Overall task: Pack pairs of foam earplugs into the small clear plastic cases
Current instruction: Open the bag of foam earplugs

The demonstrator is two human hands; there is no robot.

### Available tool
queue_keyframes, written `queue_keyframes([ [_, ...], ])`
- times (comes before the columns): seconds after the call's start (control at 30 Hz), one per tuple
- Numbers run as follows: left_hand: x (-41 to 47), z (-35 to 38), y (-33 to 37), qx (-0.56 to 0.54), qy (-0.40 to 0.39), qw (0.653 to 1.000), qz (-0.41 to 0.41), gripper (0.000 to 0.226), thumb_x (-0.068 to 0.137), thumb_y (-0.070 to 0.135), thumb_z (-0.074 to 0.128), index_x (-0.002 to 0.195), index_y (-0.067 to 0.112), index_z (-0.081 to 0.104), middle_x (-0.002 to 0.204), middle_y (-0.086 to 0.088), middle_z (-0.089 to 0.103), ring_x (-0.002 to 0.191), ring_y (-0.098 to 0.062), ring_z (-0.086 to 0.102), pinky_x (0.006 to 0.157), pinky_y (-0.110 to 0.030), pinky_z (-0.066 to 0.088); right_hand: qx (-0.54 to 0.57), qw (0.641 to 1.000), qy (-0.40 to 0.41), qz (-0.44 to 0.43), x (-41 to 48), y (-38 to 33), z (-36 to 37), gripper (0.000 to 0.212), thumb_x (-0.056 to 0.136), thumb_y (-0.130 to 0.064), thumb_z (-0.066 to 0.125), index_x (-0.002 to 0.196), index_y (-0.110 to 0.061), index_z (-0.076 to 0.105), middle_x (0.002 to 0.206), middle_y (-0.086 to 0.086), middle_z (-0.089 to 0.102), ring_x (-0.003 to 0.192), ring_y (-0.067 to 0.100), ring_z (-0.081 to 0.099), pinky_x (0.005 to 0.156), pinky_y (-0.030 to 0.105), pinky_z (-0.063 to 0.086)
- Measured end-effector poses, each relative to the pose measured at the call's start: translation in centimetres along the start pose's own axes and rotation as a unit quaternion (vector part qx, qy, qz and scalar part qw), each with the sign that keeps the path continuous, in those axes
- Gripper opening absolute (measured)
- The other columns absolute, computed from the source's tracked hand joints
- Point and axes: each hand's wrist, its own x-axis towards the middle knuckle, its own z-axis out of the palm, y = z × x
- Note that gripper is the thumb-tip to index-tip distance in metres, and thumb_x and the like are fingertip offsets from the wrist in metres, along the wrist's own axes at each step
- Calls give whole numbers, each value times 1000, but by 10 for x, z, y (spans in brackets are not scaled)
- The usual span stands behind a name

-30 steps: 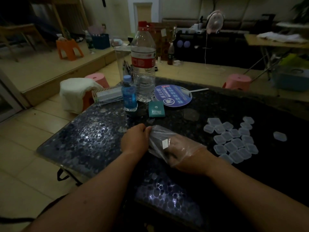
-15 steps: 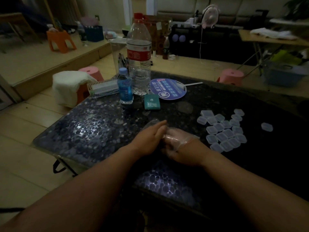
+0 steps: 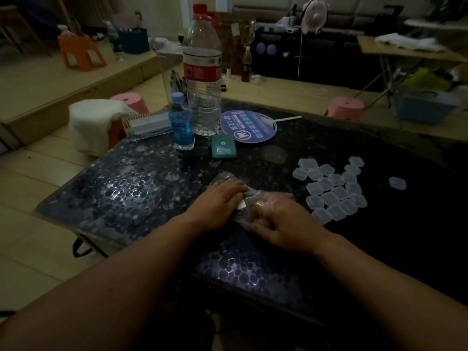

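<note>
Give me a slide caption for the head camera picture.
On a dark table, the left hand and right hand hold crinkled clear plastic beside a cluster of small clear cases.

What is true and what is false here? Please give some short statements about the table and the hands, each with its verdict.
1. The big bottle with the red label stands upright behind the small blue bottle. True.
2. The clear cases lie clustered left of both hands. False: they lie right of the right hand.
3. One case lies apart, further right than the cluster. True.
4. The round fan lies on the floor. False: it lies on the table, beside the big bottle.
5. The left hand and the right hand both touch the clear plastic. True.
</note>
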Motion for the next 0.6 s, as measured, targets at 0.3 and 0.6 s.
queue_keyframes([
  [0.3, 3, 8, -4, 68, 77, 995, 3, 8, 94, 33, 57, 96, 28, 62, 102, 10, 65, 98, -14, 62, 81, -36, 51, 4, 1000, 4, 20, 10, -5, -1, 22, 101, -41, 58, 84, -27, 61, 86, -13, 55, 79, 4, 55, 72, 26, 47],
  [0.6, 2, 8, -7, 69, 132, 988, -40, 13, 100, 31, 54, 95, 23, 63, 97, 3, 70, 88, -21, 64, 71, -36, 50, -44, 998, 39, 14, 6, 10, 10, 29, 96, -31, 65, 71, -20, 56, 83, -10, 55, 82, 9, 50, 74, 24, 42],
])
